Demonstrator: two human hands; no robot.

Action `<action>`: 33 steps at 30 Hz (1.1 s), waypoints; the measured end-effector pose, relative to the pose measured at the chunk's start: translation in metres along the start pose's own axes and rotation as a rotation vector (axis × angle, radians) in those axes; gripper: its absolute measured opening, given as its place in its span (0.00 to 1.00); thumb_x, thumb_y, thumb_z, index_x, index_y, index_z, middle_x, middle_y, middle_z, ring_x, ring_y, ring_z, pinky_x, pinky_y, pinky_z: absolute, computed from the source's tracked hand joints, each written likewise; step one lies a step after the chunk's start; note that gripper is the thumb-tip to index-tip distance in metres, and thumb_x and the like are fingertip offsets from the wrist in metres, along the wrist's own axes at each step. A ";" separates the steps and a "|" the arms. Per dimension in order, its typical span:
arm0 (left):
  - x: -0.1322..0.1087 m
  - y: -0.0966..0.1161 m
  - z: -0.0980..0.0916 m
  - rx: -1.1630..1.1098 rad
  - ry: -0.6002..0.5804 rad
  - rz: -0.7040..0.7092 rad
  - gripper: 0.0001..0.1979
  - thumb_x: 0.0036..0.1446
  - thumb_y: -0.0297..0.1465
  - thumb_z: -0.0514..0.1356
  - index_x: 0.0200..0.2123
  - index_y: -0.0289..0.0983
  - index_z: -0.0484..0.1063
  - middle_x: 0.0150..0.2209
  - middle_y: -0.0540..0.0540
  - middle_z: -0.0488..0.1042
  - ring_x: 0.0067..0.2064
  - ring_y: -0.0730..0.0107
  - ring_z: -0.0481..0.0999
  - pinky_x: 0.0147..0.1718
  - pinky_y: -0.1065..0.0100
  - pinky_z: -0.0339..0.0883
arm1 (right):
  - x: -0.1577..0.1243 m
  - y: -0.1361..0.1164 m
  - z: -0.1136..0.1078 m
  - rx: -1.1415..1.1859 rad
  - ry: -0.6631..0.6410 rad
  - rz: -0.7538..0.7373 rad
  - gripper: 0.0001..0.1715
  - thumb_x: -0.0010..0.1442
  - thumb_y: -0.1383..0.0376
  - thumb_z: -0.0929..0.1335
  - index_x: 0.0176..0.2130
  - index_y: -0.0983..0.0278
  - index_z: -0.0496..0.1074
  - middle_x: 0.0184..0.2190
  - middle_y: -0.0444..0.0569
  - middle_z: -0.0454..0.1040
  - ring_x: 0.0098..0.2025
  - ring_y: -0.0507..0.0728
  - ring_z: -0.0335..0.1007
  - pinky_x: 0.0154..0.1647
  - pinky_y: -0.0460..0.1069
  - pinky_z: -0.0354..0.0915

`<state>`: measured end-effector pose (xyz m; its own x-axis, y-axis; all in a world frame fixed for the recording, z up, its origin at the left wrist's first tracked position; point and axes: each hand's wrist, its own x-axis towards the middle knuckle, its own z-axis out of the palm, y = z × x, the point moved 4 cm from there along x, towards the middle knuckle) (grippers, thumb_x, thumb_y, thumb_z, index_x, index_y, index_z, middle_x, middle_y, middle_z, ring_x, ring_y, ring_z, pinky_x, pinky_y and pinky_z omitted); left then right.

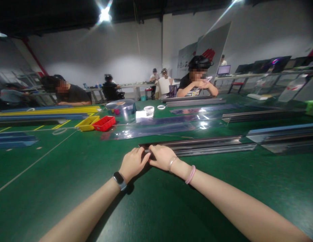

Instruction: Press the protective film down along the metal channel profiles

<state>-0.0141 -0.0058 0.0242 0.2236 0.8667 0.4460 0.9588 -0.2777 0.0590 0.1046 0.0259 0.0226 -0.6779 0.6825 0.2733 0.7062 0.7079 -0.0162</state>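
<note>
A long dark metal strip (209, 145) lies across the green table surface (70, 174) in front of me. Both hands meet at its left end. My left hand (132, 163), with a dark smartwatch on the wrist, has its fingers curled against the strip's end. My right hand (162, 157), wearing a thin bracelet and a pink band, rests on top of the strip with fingers bent and pressed on it. The fingertips of both hands touch the strip close together.
A clear plastic film sheet (156, 129) lies beyond the strip. A red bin (104, 123) and a yellow bin (88, 123) sit left of it, with a film roll (122, 109). More strips (280, 134) lie right. Several people sit at the far side.
</note>
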 end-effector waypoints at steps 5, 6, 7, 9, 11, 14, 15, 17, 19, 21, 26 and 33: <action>0.000 0.000 0.002 0.013 -0.019 -0.002 0.17 0.56 0.42 0.43 0.37 0.38 0.63 0.31 0.46 0.69 0.35 0.68 0.67 0.32 0.69 0.58 | 0.000 0.003 -0.001 0.017 0.004 0.047 0.23 0.53 0.54 0.59 0.43 0.66 0.55 0.34 0.53 0.68 0.36 0.56 0.64 0.34 0.48 0.56; 0.000 0.000 0.002 0.010 -0.016 -0.001 0.17 0.56 0.41 0.42 0.37 0.38 0.63 0.31 0.46 0.69 0.35 0.68 0.67 0.32 0.69 0.58 | 0.000 0.003 0.000 0.012 -0.018 0.060 0.23 0.53 0.53 0.59 0.43 0.66 0.55 0.34 0.53 0.68 0.36 0.56 0.64 0.35 0.48 0.56; 0.000 0.000 0.001 0.005 -0.013 0.000 0.16 0.57 0.41 0.42 0.37 0.38 0.63 0.32 0.46 0.68 0.35 0.68 0.67 0.32 0.69 0.58 | 0.000 0.003 0.000 0.007 -0.037 0.068 0.23 0.53 0.53 0.59 0.43 0.66 0.55 0.33 0.53 0.68 0.36 0.57 0.64 0.35 0.48 0.56; 0.000 0.000 0.001 -0.007 -0.007 0.002 0.16 0.57 0.41 0.42 0.37 0.38 0.63 0.32 0.46 0.68 0.35 0.68 0.67 0.33 0.69 0.58 | 0.000 0.002 0.001 -0.003 -0.052 0.068 0.23 0.53 0.53 0.59 0.42 0.66 0.56 0.33 0.53 0.68 0.37 0.57 0.64 0.36 0.49 0.55; 0.000 0.000 0.001 -0.012 -0.008 0.002 0.16 0.57 0.41 0.42 0.36 0.38 0.63 0.32 0.46 0.68 0.36 0.68 0.67 0.33 0.69 0.58 | 0.000 0.001 0.000 -0.002 -0.038 0.058 0.22 0.53 0.53 0.59 0.42 0.66 0.56 0.33 0.53 0.68 0.37 0.57 0.64 0.36 0.49 0.55; 0.001 0.000 0.001 -0.012 -0.023 0.003 0.16 0.56 0.41 0.43 0.36 0.38 0.63 0.32 0.46 0.68 0.36 0.68 0.66 0.33 0.70 0.59 | 0.000 0.002 0.000 0.022 -0.004 0.050 0.22 0.53 0.54 0.59 0.42 0.66 0.56 0.34 0.53 0.68 0.36 0.56 0.64 0.35 0.48 0.56; 0.001 0.000 0.002 -0.014 -0.027 0.004 0.16 0.56 0.41 0.43 0.36 0.38 0.63 0.32 0.46 0.68 0.36 0.68 0.66 0.33 0.70 0.59 | 0.000 0.002 0.000 0.030 -0.004 0.048 0.22 0.53 0.54 0.59 0.42 0.66 0.56 0.33 0.52 0.68 0.36 0.56 0.64 0.35 0.48 0.56; 0.000 0.000 0.002 -0.019 -0.031 0.011 0.16 0.56 0.41 0.43 0.36 0.38 0.63 0.32 0.46 0.68 0.36 0.68 0.66 0.33 0.70 0.59 | 0.000 0.002 0.001 0.028 -0.021 0.045 0.22 0.52 0.54 0.59 0.42 0.66 0.56 0.33 0.53 0.68 0.36 0.56 0.64 0.35 0.48 0.56; 0.000 0.000 0.001 -0.018 -0.024 0.015 0.15 0.56 0.41 0.43 0.36 0.38 0.63 0.32 0.46 0.68 0.36 0.68 0.67 0.32 0.69 0.59 | 0.001 0.002 0.002 0.010 -0.040 0.045 0.23 0.51 0.53 0.60 0.42 0.66 0.57 0.33 0.53 0.68 0.36 0.57 0.64 0.36 0.49 0.56; 0.000 0.001 0.001 -0.012 -0.013 0.017 0.15 0.57 0.40 0.43 0.36 0.39 0.63 0.32 0.47 0.68 0.35 0.68 0.67 0.32 0.70 0.59 | 0.001 0.002 0.002 0.002 -0.042 0.046 0.23 0.51 0.53 0.60 0.41 0.66 0.57 0.34 0.53 0.68 0.37 0.57 0.64 0.37 0.49 0.56; 0.000 0.001 0.000 0.000 -0.010 0.028 0.14 0.57 0.39 0.43 0.36 0.39 0.62 0.32 0.47 0.68 0.35 0.69 0.66 0.32 0.70 0.58 | -0.001 0.004 0.000 0.088 0.004 0.038 0.22 0.53 0.53 0.59 0.43 0.64 0.56 0.34 0.51 0.68 0.36 0.55 0.65 0.35 0.48 0.57; -0.001 0.000 -0.002 -0.023 0.028 0.008 0.14 0.57 0.39 0.43 0.37 0.39 0.62 0.31 0.48 0.68 0.34 0.71 0.67 0.32 0.71 0.58 | -0.001 0.005 0.000 0.121 -0.018 0.030 0.23 0.51 0.53 0.60 0.43 0.64 0.55 0.34 0.50 0.69 0.35 0.56 0.66 0.34 0.47 0.57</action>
<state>-0.0150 -0.0072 0.0261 0.2259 0.8523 0.4717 0.9527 -0.2943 0.0756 0.1092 0.0288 0.0219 -0.6609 0.7063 0.2535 0.6973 0.7029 -0.1405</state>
